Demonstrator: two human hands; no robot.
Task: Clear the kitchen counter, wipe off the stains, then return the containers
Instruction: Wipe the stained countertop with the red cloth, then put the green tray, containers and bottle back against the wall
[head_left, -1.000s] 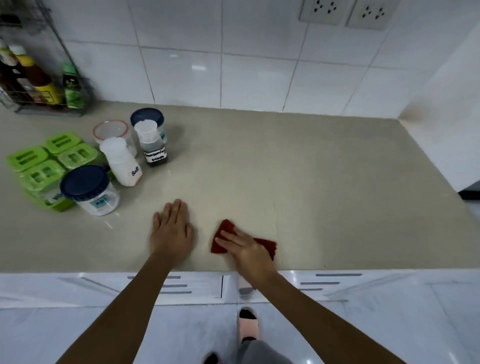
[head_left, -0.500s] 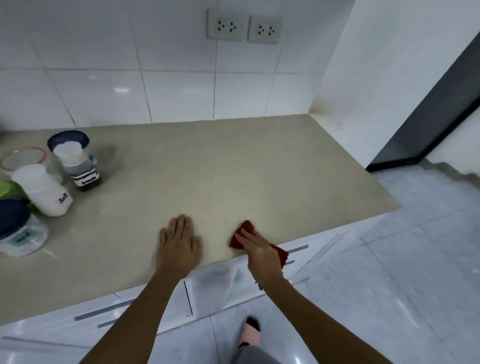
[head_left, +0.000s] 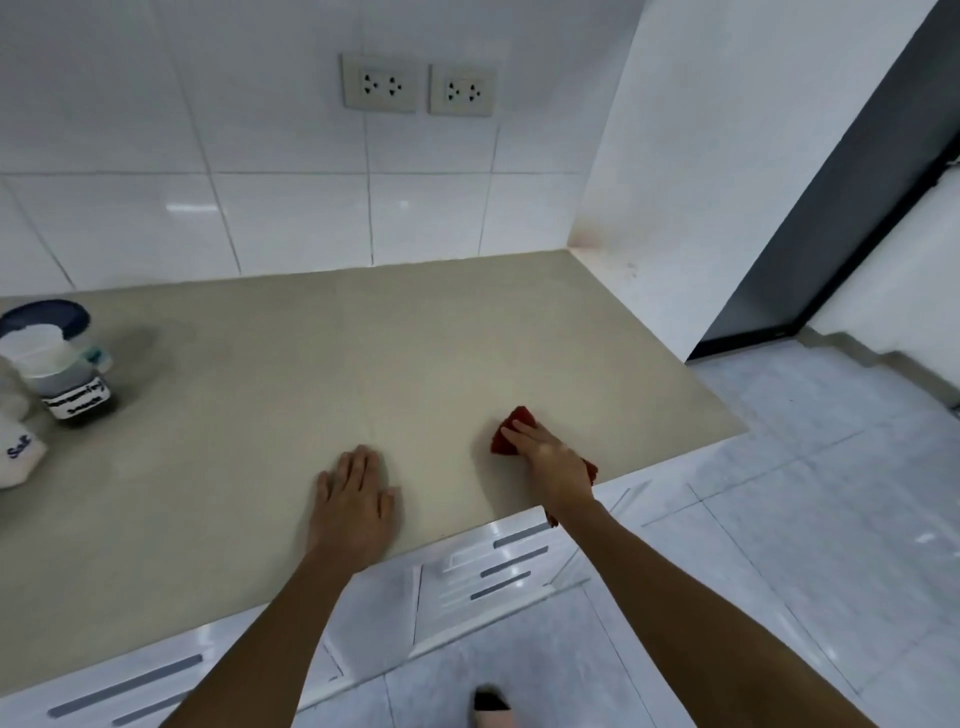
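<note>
Pressing the red cloth (head_left: 511, 427) onto the desk (head_left: 363, 364) by its near right edge, your right-hand grip (head_left: 545, 457) lay straight-fingered, unclamped. Your left-hand grip (head_left: 356, 493) rested flat, empty. The containers (head_left: 72, 384) stood far left, nearer it.

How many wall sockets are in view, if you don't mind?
2. The left socket and right socket sit side by side on the tiled wall above the counter; others may lie off-frame.

I was standing in a home kitchen: a beige counter (head_left: 415, 338) ran beneath glossy white wall tiles (head_left: 291, 218) with two sockets (head_left: 379, 83), white drawers (head_left: 498, 566) sat below it, and labelled seasoning jars (head_left: 72, 389) stood at its left end.
</note>
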